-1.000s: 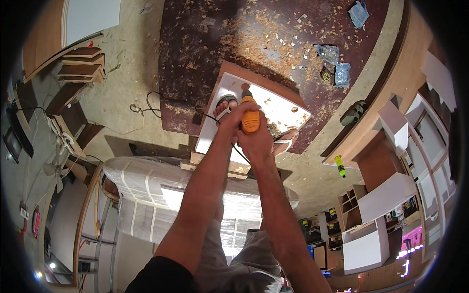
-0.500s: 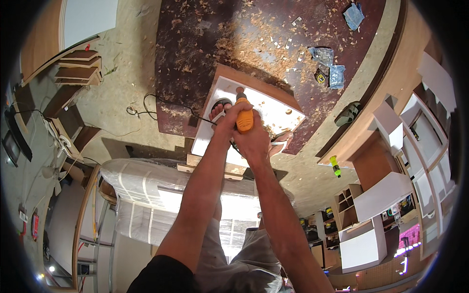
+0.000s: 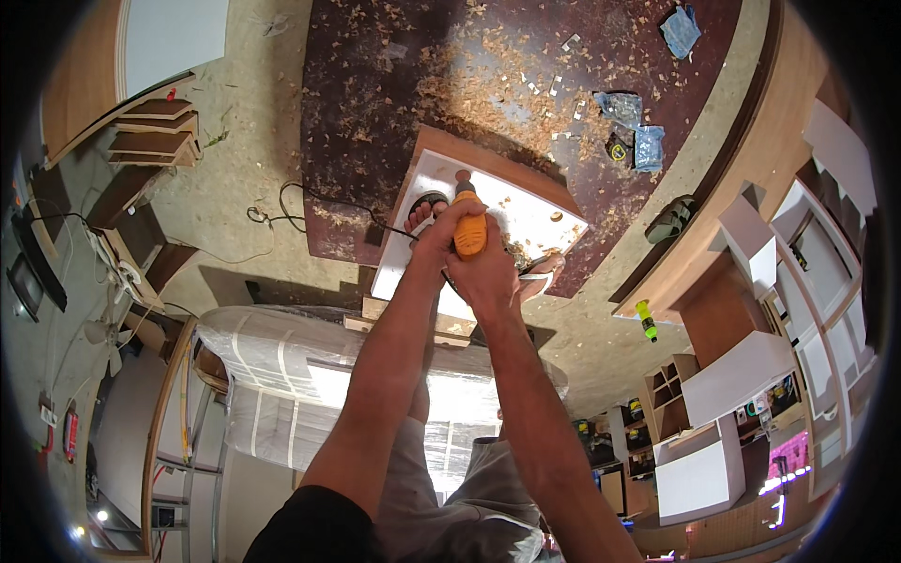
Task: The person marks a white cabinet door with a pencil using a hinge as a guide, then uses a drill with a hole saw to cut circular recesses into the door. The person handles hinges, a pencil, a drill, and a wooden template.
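An orange corded power drill [image 3: 471,236] stands over a white-faced board [image 3: 390,272], its front end pointing at a round brown spot near the board's far edge. My left hand [image 3: 437,242] is closed around the drill's left side. My right hand [image 3: 488,275] wraps the rear of its body from the right. The bit's tip is too small to make out. Wood shavings and a round hole [image 3: 557,217] show on the board's right part. My sandalled feet rest on or beside the board, partly hidden by my arms.
A black cord [image 3: 324,195] runs left over the floor. Shavings and small metal pieces cover the dark red sheet [image 3: 352,113]. Blue plastic packets [image 3: 648,148] and a tape measure [image 3: 617,150] lie to the right. Behind sits a plastic-wrapped bundle [image 3: 272,375]; cabinet parts [image 3: 737,375] stand right.
The whole view has shifted very slightly. Both hands stay on the drill, and its place on the board looks the same.
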{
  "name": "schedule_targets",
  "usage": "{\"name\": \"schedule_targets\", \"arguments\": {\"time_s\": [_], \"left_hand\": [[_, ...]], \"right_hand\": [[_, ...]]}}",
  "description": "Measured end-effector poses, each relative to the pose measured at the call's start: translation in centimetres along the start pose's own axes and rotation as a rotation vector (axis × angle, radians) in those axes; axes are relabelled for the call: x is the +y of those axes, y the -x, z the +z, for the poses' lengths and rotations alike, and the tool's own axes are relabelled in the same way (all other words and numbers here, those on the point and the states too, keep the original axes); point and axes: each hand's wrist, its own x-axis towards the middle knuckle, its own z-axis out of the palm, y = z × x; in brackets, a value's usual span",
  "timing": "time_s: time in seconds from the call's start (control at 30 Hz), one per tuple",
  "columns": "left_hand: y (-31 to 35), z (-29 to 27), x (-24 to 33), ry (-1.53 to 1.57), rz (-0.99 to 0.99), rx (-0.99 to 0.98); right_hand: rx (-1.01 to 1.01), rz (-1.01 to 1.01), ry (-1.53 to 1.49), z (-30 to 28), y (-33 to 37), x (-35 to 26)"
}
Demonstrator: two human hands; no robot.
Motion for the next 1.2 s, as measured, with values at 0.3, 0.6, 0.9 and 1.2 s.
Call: {"name": "schedule_targets", "arguments": {"time_s": [0.3, 0.6, 0.9, 1.2], "left_hand": [[-2.6, -2.3, -0.9, 0.157, -0.026, 0.077], [-6.0, -6.7, -2.9, 0.262, 0.02, -0.001], [-4.1, -4.2, -2.3, 0.126, -0.01, 0.107], [-6.1, -6.4, -3.5, 0.207, 0.06, 0.072]], "right_hand": [[0.002, -0.031, 0.03, 0.1, -0.5, -0.1], [0.043, -0.064, 0.06, 0.8, -0.7, 0.1], [0.056, -0.077, 0.116, 0.8, -1.3, 0.2], [0.094, -0.105, 0.155, 1.6, -1.3, 1.1]]}}
